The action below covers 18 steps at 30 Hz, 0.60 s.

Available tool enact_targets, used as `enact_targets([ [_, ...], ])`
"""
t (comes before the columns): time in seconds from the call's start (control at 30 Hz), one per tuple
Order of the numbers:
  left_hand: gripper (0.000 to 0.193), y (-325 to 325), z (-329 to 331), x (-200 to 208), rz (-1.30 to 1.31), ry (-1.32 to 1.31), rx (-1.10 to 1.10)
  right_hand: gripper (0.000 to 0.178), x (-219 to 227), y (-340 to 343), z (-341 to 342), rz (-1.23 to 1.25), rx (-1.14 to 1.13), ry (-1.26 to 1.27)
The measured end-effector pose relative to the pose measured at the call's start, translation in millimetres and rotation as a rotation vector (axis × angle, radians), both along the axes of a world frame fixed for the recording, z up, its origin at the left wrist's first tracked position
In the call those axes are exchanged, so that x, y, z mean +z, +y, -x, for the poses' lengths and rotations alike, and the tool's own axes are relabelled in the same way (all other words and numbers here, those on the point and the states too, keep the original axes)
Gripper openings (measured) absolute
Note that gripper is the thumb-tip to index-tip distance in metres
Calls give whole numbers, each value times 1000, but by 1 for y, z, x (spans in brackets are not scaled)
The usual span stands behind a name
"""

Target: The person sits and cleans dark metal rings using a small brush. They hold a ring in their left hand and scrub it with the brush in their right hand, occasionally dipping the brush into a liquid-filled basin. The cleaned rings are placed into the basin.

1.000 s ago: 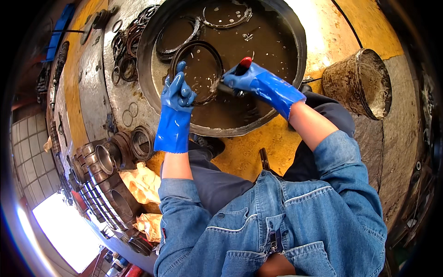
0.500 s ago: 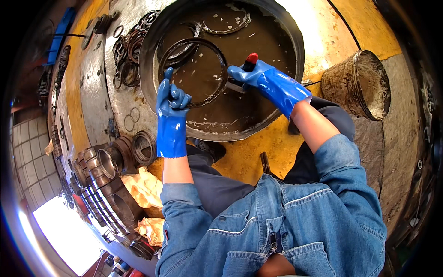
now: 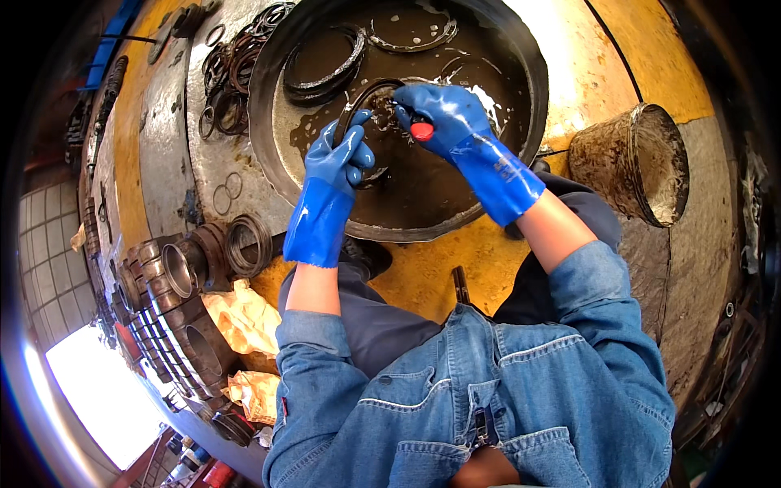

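My left hand [image 3: 335,167], in a wet blue rubber glove, is closed round the left side of a dark ring [image 3: 351,106] tilted over a wide round tub [image 3: 540,77] of murky brown liquid. My gloved right hand [image 3: 446,118] grips a tool with a red-ended handle [image 3: 421,131] by the ring's far right side. The tool's working end is hidden beneath the glove. Liquid splashes under and beside that hand. Farther back in the tub lie several stacked dark rings [image 3: 355,61] and another ring [image 3: 411,49], partly in the liquid.
A grimy bucket [image 3: 602,167] lies tipped at the right. Left of the tub are a heap of dark rings [image 3: 236,67] and two thin rings [image 3: 223,199]. Metal rings [image 3: 260,252], cylindrical parts [image 3: 181,270] and crumpled brown paper [image 3: 246,317] lie nearer at left.
My right hand has turned over, its red handle end now pointing toward me, and moved onto the ring. My left hand has shifted right with the ring, which now tilts. The liquid is splashing.
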<state>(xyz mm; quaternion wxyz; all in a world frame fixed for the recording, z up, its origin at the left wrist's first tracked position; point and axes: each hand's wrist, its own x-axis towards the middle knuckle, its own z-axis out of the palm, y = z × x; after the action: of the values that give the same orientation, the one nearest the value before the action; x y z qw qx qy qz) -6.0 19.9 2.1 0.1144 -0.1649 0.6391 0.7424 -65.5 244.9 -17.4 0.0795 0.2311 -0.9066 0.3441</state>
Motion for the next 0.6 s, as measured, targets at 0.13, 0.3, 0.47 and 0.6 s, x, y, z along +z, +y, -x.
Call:
enact_targets([
  [0.13,32,8,1,2,-20,-19,-24,23,-31,-5,-3,-51,-157,-371],
  [0.3,31,5,-3,-3,-26,-15,-21,41,-24,-7,-7,156,-155,-1045],
  [0.47,30,5,-1,-6,5,-26,-14,24,-49,5,-37,768,273,-898],
  [0.6,31,-1,0,-12,-45,43,10,32,-58,-8,-38,753,391,-730],
])
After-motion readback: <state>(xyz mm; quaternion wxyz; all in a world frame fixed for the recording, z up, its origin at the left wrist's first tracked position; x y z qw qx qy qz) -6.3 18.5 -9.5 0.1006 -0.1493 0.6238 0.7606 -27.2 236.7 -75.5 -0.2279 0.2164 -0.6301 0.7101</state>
